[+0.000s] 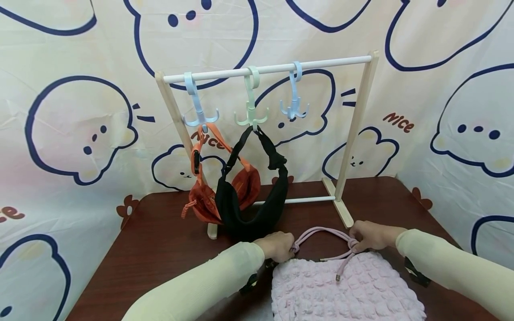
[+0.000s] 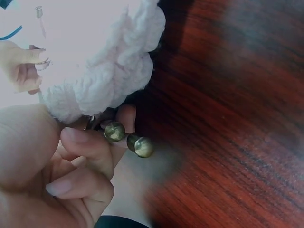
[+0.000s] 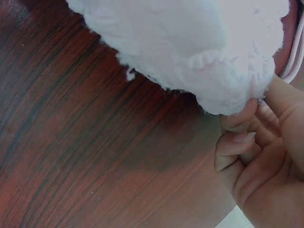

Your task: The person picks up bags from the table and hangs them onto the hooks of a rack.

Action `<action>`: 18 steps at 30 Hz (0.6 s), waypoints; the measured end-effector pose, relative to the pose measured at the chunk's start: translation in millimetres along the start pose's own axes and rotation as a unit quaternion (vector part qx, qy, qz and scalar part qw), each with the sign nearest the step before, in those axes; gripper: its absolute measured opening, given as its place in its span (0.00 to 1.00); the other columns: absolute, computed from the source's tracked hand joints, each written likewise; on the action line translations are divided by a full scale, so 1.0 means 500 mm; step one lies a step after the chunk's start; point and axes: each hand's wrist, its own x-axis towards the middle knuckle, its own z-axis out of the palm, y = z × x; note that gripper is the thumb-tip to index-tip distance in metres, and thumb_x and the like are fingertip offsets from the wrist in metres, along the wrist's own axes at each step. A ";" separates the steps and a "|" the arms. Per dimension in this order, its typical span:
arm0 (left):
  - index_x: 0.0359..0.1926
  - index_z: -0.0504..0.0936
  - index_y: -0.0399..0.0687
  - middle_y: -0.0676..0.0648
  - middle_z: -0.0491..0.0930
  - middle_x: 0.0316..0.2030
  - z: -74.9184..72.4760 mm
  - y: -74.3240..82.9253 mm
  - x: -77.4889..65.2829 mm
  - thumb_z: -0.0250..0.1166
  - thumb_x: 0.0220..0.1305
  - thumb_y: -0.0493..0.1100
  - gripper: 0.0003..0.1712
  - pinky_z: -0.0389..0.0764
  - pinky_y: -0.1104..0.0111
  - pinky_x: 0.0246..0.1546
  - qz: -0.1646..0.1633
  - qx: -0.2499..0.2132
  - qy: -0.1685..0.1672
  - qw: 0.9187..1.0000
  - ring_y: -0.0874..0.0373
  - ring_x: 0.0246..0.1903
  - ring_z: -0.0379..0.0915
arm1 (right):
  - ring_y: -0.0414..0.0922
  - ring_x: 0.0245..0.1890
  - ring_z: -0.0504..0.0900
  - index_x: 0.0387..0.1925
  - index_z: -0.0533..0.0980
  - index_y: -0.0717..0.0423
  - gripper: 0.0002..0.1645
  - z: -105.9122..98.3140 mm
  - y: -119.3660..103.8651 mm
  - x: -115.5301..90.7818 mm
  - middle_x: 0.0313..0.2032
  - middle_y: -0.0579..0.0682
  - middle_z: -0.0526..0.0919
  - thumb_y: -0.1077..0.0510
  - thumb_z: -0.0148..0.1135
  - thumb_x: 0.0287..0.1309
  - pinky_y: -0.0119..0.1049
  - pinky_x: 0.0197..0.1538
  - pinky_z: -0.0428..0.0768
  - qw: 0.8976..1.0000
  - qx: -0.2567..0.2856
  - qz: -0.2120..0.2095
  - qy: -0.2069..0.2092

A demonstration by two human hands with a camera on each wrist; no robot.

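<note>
A pale pink, puffy quilted bag (image 1: 345, 290) lies at the front of the table, its pink cord handle (image 1: 321, 228) looped up behind its top edge. My left hand (image 1: 277, 246) grips the bag's top left corner, where the cord is knotted. Two brass cord tips (image 2: 140, 145) stick out by its fingers in the left wrist view. At the top right corner, my right hand (image 1: 370, 235) pinches the bag beside the other cord knot. The right wrist view shows thumb and curled fingers (image 3: 237, 145) at the bag's edge.
Behind the bag stands a rack with a white rail (image 1: 273, 68) and wooden legs. Three hook hangers hang there: a blue one (image 1: 197, 104) bearing an orange bag (image 1: 205, 203), a green one (image 1: 251, 100) bearing a black bag (image 1: 253, 223), and another blue hanger (image 1: 295, 96).
</note>
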 end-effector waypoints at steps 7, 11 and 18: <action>0.19 0.62 0.53 0.55 0.56 0.16 0.000 0.000 0.000 0.61 0.72 0.44 0.24 0.61 0.70 0.21 0.003 -0.004 -0.006 1.000 0.61 0.17 0.56 | 0.38 0.22 0.71 0.27 0.76 0.53 0.11 0.002 -0.005 -0.004 0.23 0.42 0.71 0.63 0.73 0.55 0.31 0.27 0.70 1.000 0.003 0.016 0.008; 0.20 0.63 0.52 0.55 0.57 0.17 -0.002 -0.001 -0.002 0.61 0.72 0.44 0.23 0.62 0.70 0.22 0.005 -0.008 -0.008 1.000 0.61 0.18 0.58 | 0.38 0.21 0.72 0.26 0.75 0.53 0.12 0.004 -0.006 -0.004 0.23 0.43 0.72 0.63 0.73 0.55 0.31 0.25 0.71 1.000 0.004 0.021 0.011; 0.23 0.65 0.52 0.54 0.59 0.19 -0.005 -0.002 -0.007 0.62 0.71 0.43 0.20 0.64 0.71 0.23 0.010 -0.010 -0.007 1.000 0.61 0.19 0.60 | 0.37 0.20 0.71 0.27 0.74 0.53 0.13 0.004 -0.003 -0.006 0.23 0.42 0.70 0.62 0.73 0.56 0.31 0.25 0.71 1.000 -0.006 0.010 0.011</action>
